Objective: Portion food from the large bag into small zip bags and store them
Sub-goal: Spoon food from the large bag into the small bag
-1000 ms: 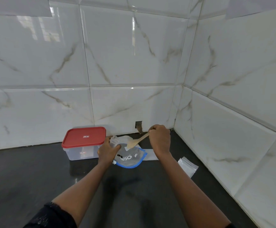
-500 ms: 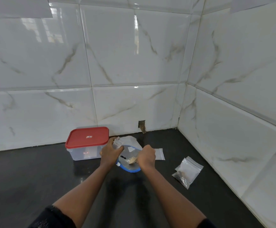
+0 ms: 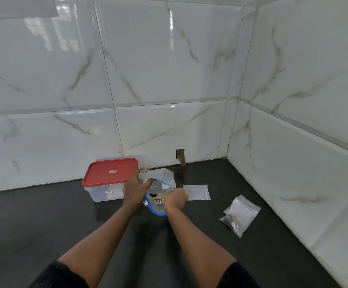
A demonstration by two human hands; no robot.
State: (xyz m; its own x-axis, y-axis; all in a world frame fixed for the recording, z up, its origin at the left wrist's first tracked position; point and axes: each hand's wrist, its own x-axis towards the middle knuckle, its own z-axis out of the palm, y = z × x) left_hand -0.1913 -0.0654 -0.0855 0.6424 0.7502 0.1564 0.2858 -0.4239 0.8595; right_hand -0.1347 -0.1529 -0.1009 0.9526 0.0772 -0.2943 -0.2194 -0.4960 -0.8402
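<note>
Black countertop (image 3: pixel 34 225) under large bag (image 3: pixel 157 186); white veined wall tiles (image 3: pixel 169 59) form corner.

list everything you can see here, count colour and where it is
storage box: one, clear with red lid, on the counter by the back wall, left of the hands
large bag: one, grey with blue edge, on the counter between the hands
wooden spoon: one, tan, tip inside the large bag
held zip bag: one, clear, in the left hand
flat zip bag: one, clear, on the counter right of the large bag
filled zip bag: one, clear with dark contents, near the right wall
counter: one, black
wall tiles: several, white marbled, back and right
left hand: grips the held zip bag
right hand: curled round the spoon handle
</note>
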